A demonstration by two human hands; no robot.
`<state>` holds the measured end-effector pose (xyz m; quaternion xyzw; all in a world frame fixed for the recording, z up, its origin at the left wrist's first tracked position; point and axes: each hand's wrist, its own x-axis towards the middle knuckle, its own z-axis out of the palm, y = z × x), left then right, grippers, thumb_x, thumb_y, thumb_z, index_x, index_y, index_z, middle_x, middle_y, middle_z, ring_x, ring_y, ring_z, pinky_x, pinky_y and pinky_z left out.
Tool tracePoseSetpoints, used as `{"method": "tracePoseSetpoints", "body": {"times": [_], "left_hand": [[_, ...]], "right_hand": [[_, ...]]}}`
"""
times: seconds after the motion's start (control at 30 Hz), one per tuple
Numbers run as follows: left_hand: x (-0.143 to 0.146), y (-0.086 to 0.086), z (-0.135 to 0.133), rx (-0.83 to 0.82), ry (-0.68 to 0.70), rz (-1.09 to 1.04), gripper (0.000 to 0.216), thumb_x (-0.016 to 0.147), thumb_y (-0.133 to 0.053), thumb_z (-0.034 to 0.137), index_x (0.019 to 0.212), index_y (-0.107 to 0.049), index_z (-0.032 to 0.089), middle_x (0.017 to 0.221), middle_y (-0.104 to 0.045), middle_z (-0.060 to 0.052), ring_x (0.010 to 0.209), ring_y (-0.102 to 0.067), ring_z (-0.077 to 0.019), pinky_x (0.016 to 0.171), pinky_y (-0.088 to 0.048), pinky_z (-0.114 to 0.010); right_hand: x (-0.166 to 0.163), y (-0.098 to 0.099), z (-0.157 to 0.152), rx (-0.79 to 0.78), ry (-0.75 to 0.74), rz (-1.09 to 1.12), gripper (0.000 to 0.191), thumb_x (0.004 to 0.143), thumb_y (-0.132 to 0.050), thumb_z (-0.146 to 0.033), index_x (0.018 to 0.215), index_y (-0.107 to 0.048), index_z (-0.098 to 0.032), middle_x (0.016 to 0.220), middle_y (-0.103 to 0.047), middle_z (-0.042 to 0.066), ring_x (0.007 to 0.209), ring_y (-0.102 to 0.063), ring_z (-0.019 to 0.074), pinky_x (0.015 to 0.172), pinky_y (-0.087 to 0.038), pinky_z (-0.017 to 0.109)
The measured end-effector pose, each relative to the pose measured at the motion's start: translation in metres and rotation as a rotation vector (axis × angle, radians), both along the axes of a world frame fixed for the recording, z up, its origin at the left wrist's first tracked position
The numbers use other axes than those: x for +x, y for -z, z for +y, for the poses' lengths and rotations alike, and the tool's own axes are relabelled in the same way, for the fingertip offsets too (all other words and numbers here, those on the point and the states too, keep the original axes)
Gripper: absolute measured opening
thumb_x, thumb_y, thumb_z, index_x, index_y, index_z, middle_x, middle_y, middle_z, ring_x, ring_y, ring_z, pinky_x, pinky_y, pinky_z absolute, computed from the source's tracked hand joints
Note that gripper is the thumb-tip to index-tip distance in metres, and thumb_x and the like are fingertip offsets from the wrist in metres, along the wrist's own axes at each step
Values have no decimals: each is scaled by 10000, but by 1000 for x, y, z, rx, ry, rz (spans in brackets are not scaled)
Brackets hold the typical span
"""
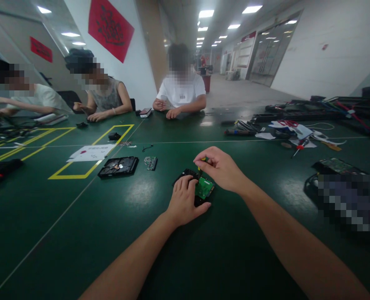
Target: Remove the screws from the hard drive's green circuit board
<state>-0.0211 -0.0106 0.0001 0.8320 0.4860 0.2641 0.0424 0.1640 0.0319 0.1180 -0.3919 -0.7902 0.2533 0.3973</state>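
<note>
A black hard drive point(188, 173) with a green circuit board point(203, 188) facing up lies on the green table point(228, 250) just in front of me. My left hand point(185, 202) rests on the drive, fingers curled over its near side, pinning it down. My right hand point(220, 166) hovers above the board, fingers pinched round a small screwdriver with a yellow-green handle point(201, 163), held upright with its tip on the board.
Another opened hard drive point(118, 166) and a loose circuit board point(150, 162) lie to the left by a yellow-taped rectangle point(87, 166) with a paper sheet point(91, 153). Tools, cables and a red screwdriver point(300, 146) clutter the right. Three other people sit across the table.
</note>
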Motion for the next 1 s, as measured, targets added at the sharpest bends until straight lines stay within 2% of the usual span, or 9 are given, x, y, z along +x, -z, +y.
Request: {"method": "tracePoseSetpoints", "body": {"times": [0.1,0.17,0.27,0.4,0.47,0.53,0.57,0.73,1.0], "left_hand": [[0,0,0,-1,2,-8,749,792,-747,636,1342,-504,189,1411,-483,-170,1368,-422,-397,1152,-370,-594],[0,-1,0,-2,1,-12,728,795,-743,635,1334,-510,204,1413,-482,-163,1367,-425,-399,1150,-368,-602],[1,-3,-2,-14,-1,-13,724,803,-737,635,1341,-512,205,1422,-476,-162,1369,-425,-400,1151,-366,-602],[-1,-7,-1,-33,-1,-33,705,830,-716,652,1345,-541,202,1406,-494,-154,1354,-436,-390,1135,-392,-587],[-4,-9,4,-44,4,-37,555,919,-644,600,1328,-583,229,1372,-527,-131,1319,-466,-361,1106,-423,-567],[-9,-12,13,-57,16,-34,313,1032,-513,440,1256,-653,272,1309,-577,-92,1256,-513,-311,1071,-455,-533],[-10,-14,18,-66,28,-21,273,1049,-483,376,1211,-685,289,1271,-601,-78,1222,-533,-295,1049,-471,-516],[-8,-26,38,-59,73,105,199,1009,-554,281,1056,-748,282,1100,-664,-71,1082,-584,-292,950,-516,-480],[5,-33,56,-107,139,300,166,983,-544,192,962,-706,219,980,-653,-86,972,-607,-282,897,-507,-427]], "right_hand": [[0,1,1,-25,8,3,225,950,-619,-301,1152,-708,-254,1101,-678,46,757,-605,142,694,-492,299],[0,2,1,-53,23,-1,271,962,-586,-293,1215,-674,-256,1030,-697,34,729,-602,147,675,-481,301],[0,3,0,-46,64,-38,239,970,-563,-315,1171,-666,-238,901,-685,20,697,-589,155,646,-455,300],[-2,5,-1,-1,108,-102,246,925,-639,-337,1149,-634,-233,891,-679,23,704,-593,161,643,-441,302],[0,4,-1,14,136,-113,242,918,-648,-326,1141,-622,-236,875,-676,21,696,-593,162,639,-437,304],[5,2,0,27,167,-101,235,918,-652,-333,1130,-614,-239,859,-672,19,692,-598,166,633,-437,306],[7,1,0,35,183,-90,235,916,-656,-342,1124,-612,-241,850,-669,19,691,-599,169,628,-438,307],[21,1,0,28,212,-98,232,920,-660,-369,1111,-612,-248,805,-651,11,675,-596,177,612,-441,313],[34,2,-3,20,236,-133,237,932,-655,-381,1120,-618,-240,828,-658,15,680,-594,168,616,-435,306]]}}
